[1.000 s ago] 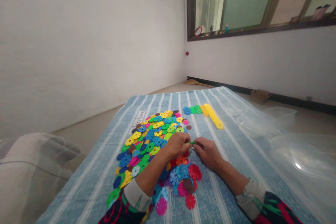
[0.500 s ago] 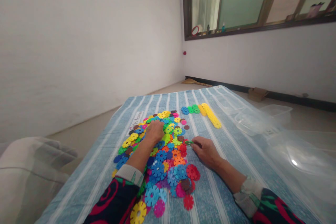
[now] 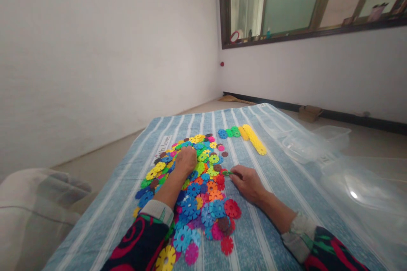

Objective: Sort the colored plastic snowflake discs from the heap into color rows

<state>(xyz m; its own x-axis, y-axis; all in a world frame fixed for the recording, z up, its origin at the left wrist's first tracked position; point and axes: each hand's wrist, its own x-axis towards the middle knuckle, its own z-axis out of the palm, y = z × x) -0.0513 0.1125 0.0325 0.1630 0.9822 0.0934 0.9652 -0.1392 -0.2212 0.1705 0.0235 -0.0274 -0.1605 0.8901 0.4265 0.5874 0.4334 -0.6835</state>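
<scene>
A heap of flat plastic snowflake discs (image 3: pixel 193 186) in many colours lies on a blue striped cloth (image 3: pixel 270 220). My left hand (image 3: pixel 186 160) rests on the far part of the heap with its fingers curled down among green and blue discs; what they grip is hidden. My right hand (image 3: pixel 248 182) lies on the cloth at the heap's right edge, pinching a small green disc piece (image 3: pixel 227 173) between thumb and fingers. A joined row of yellow, green and blue discs (image 3: pixel 246 135) lies beyond both hands.
Clear plastic bags and a clear tub (image 3: pixel 333 135) lie on the right side of the cloth. A pale cushion (image 3: pixel 34 211) sits at the lower left. White walls and a window (image 3: pixel 305 0) stand behind.
One second ago both hands met over the green piece. My left hand has since left it and reached forward-left into the heap. My right hand has stayed put with the green piece.
</scene>
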